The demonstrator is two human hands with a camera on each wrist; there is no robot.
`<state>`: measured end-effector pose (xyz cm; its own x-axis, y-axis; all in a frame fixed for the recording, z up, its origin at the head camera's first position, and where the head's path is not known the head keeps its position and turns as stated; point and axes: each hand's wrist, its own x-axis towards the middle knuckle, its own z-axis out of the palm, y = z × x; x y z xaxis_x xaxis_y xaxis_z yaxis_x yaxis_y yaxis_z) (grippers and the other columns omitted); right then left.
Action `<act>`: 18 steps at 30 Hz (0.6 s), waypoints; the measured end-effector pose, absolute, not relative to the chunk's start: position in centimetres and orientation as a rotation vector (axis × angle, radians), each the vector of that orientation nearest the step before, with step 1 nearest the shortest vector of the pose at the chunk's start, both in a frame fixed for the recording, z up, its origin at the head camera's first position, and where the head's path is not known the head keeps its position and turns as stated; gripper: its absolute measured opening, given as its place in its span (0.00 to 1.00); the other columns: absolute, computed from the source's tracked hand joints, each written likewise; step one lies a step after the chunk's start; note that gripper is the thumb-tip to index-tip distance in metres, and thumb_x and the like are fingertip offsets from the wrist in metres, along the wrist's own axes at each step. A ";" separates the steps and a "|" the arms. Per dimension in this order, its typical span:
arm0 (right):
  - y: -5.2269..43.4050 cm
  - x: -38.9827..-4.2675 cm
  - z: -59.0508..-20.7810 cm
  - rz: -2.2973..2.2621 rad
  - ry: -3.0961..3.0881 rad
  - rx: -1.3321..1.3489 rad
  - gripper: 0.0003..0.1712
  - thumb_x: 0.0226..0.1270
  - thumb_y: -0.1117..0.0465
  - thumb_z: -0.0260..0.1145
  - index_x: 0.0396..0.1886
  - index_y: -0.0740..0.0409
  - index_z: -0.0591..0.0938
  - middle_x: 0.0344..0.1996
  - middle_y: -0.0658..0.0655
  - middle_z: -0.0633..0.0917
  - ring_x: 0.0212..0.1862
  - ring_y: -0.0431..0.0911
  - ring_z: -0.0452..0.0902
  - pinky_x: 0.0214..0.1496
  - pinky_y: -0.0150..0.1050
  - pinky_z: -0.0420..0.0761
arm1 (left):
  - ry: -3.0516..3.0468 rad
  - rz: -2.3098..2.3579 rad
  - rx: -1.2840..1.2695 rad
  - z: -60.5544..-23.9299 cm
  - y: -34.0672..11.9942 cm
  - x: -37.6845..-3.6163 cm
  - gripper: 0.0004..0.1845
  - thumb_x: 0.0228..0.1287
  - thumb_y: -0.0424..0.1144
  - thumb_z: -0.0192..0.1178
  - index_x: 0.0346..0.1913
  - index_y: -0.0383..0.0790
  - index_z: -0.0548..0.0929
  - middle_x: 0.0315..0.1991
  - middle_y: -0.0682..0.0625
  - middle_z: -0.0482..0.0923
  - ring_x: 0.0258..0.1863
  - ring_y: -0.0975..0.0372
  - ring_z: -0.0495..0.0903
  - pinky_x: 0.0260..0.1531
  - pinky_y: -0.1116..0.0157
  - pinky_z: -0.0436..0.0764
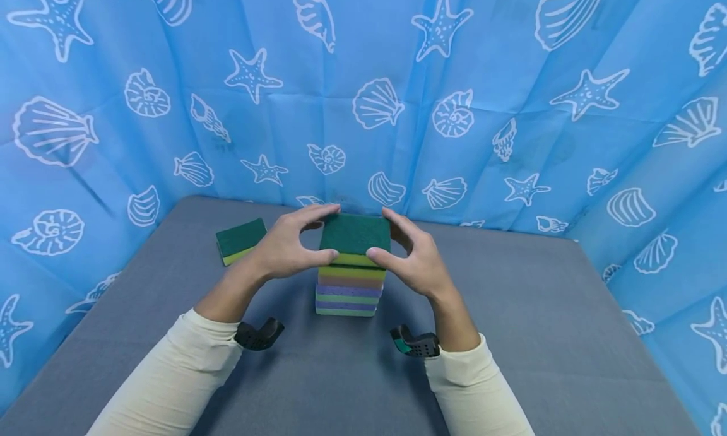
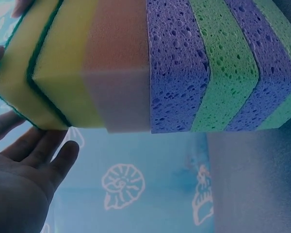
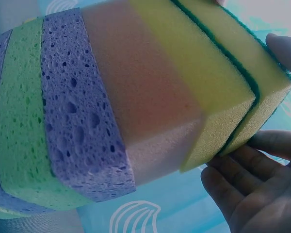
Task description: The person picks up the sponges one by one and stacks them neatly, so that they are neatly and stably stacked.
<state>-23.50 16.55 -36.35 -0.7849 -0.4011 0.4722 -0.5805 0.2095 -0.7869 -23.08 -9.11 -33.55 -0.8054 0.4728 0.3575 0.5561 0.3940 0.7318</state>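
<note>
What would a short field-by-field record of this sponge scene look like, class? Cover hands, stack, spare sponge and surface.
left hand: left hand pinches the top sponge
right hand: right hand pinches its other side
stack: sponge stack, yellow, orange, purple and green layers under the green-topped one
spare: single sponge lies apart, to the stack's left
surface: grey table
backdrop: blue shell-print cloth

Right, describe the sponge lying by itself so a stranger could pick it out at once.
Start at the grey table ringed by the blue seashell curtain. In its middle stands a stack of sponges held between both hands; look to the far left corner from there. The lone sponge lies flat on the table, dark green on top with a yellow underside, apart from the stack and touched by neither hand.
</note>
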 end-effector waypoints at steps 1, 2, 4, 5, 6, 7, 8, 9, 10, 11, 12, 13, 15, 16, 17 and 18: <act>16.6 -23.5 -36.3 1.620 -2.312 0.946 0.45 0.62 0.43 0.68 0.71 0.62 0.65 0.58 0.61 0.75 0.58 0.50 0.72 0.61 0.47 0.70 | -2.540 -1.392 -0.940 -33.5 -9.2 -23.0 0.37 0.57 0.38 0.67 0.70 0.35 0.67 0.66 0.41 0.67 0.62 0.50 0.68 0.59 0.50 0.68; 16.6 -23.5 -36.3 1.619 -2.314 0.944 0.45 0.62 0.43 0.69 0.71 0.62 0.65 0.58 0.61 0.76 0.58 0.50 0.72 0.61 0.47 0.70 | -2.533 -1.393 -0.938 -33.5 -9.2 -23.0 0.37 0.58 0.38 0.67 0.70 0.35 0.66 0.66 0.41 0.67 0.62 0.50 0.67 0.60 0.51 0.68; 16.6 -23.5 -36.3 1.613 -2.320 0.940 0.45 0.62 0.43 0.69 0.71 0.62 0.65 0.58 0.61 0.75 0.59 0.50 0.72 0.61 0.48 0.70 | -2.511 -1.396 -0.932 -33.5 -9.4 -23.1 0.38 0.58 0.38 0.67 0.71 0.36 0.66 0.65 0.42 0.67 0.62 0.51 0.68 0.60 0.51 0.67; 16.6 -23.5 -36.3 1.610 -2.323 0.939 0.45 0.62 0.43 0.69 0.71 0.62 0.65 0.59 0.61 0.75 0.59 0.50 0.72 0.61 0.48 0.70 | -2.494 -1.404 -0.927 -33.5 -9.5 -23.0 0.37 0.58 0.38 0.67 0.71 0.37 0.66 0.65 0.43 0.68 0.62 0.52 0.68 0.60 0.52 0.67; 16.5 -23.5 -36.3 1.608 -2.325 0.938 0.45 0.62 0.43 0.69 0.71 0.62 0.65 0.59 0.60 0.75 0.59 0.50 0.72 0.61 0.49 0.70 | -2.474 -1.408 -0.925 -33.6 -9.6 -23.0 0.37 0.59 0.38 0.67 0.71 0.37 0.66 0.65 0.43 0.68 0.62 0.53 0.68 0.60 0.52 0.67; 16.5 -23.5 -36.3 1.606 -2.327 0.937 0.45 0.61 0.43 0.69 0.71 0.62 0.66 0.59 0.60 0.75 0.59 0.50 0.72 0.61 0.50 0.70 | -2.454 -1.415 -0.922 -33.6 -9.7 -23.0 0.37 0.59 0.37 0.66 0.71 0.37 0.65 0.65 0.44 0.68 0.63 0.53 0.68 0.60 0.52 0.67; 16.5 -23.5 -36.3 1.608 -2.328 0.937 0.45 0.61 0.43 0.69 0.71 0.61 0.66 0.59 0.60 0.75 0.59 0.50 0.72 0.61 0.51 0.70 | -2.429 -1.425 -0.922 -33.7 -9.8 -23.1 0.36 0.60 0.37 0.65 0.71 0.37 0.65 0.64 0.44 0.68 0.62 0.53 0.68 0.60 0.52 0.67; 16.5 -23.5 -36.3 1.606 -2.330 0.935 0.45 0.61 0.43 0.69 0.71 0.61 0.66 0.59 0.60 0.75 0.59 0.50 0.72 0.61 0.52 0.69 | -2.405 -1.431 -0.919 -33.7 -9.9 -23.1 0.36 0.60 0.36 0.65 0.71 0.37 0.65 0.64 0.44 0.68 0.62 0.53 0.68 0.60 0.52 0.67; 16.5 -23.5 -36.2 1.603 -2.333 0.933 0.45 0.61 0.43 0.69 0.71 0.61 0.66 0.59 0.60 0.75 0.59 0.50 0.72 0.61 0.52 0.69 | -2.379 -1.437 -0.918 -33.8 -10.0 -23.1 0.36 0.60 0.35 0.65 0.71 0.36 0.65 0.64 0.43 0.68 0.62 0.53 0.68 0.60 0.51 0.67; 16.6 -23.5 -36.2 1.601 -2.336 0.930 0.45 0.61 0.42 0.69 0.71 0.61 0.66 0.60 0.60 0.74 0.59 0.50 0.72 0.61 0.52 0.69 | -2.352 -1.443 -0.918 -33.8 -10.1 -23.1 0.35 0.60 0.34 0.64 0.71 0.36 0.65 0.64 0.43 0.68 0.62 0.53 0.68 0.59 0.51 0.68; 16.6 -23.4 -36.2 1.597 -2.341 0.927 0.45 0.61 0.42 0.69 0.71 0.60 0.66 0.61 0.60 0.74 0.60 0.50 0.71 0.62 0.52 0.69 | -2.326 -1.445 -0.917 -33.9 -10.3 -23.2 0.35 0.60 0.33 0.64 0.71 0.35 0.65 0.64 0.43 0.68 0.62 0.53 0.68 0.59 0.51 0.68; 16.6 -23.4 -36.2 1.593 -2.346 0.924 0.45 0.61 0.41 0.69 0.71 0.60 0.66 0.62 0.60 0.73 0.60 0.50 0.71 0.62 0.51 0.69 | -2.298 -1.450 -0.915 -33.9 -10.4 -23.2 0.36 0.59 0.32 0.64 0.70 0.35 0.65 0.64 0.42 0.69 0.62 0.52 0.68 0.58 0.50 0.68; 16.7 -23.4 -36.2 1.581 -2.356 0.917 0.45 0.61 0.41 0.68 0.71 0.59 0.66 0.64 0.60 0.72 0.61 0.50 0.70 0.62 0.49 0.69 | -2.247 -1.454 -0.900 -33.9 -10.6 -23.1 0.36 0.58 0.31 0.65 0.70 0.34 0.65 0.63 0.42 0.69 0.61 0.52 0.69 0.57 0.50 0.69; 16.7 -23.4 -36.2 1.578 -2.359 0.916 0.45 0.61 0.42 0.68 0.71 0.59 0.66 0.64 0.60 0.71 0.61 0.50 0.70 0.62 0.48 0.69 | -2.222 -1.457 -0.894 -34.0 -10.8 -23.2 0.36 0.58 0.30 0.65 0.70 0.34 0.66 0.63 0.41 0.69 0.61 0.52 0.69 0.57 0.50 0.70; 16.7 -23.4 -36.1 1.578 -2.361 0.915 0.44 0.61 0.42 0.69 0.71 0.58 0.66 0.64 0.60 0.71 0.62 0.50 0.70 0.62 0.47 0.69 | -2.201 -1.457 -0.885 -34.0 -10.9 -23.2 0.36 0.57 0.30 0.66 0.70 0.34 0.66 0.62 0.41 0.70 0.61 0.52 0.69 0.57 0.50 0.70; 16.8 -23.4 -36.1 1.580 -2.361 0.915 0.44 0.61 0.42 0.69 0.71 0.58 0.66 0.64 0.60 0.71 0.62 0.49 0.70 0.62 0.46 0.69 | -2.181 -1.461 -0.874 -34.1 -11.0 -23.2 0.36 0.57 0.29 0.66 0.69 0.33 0.66 0.62 0.41 0.70 0.61 0.52 0.69 0.57 0.51 0.70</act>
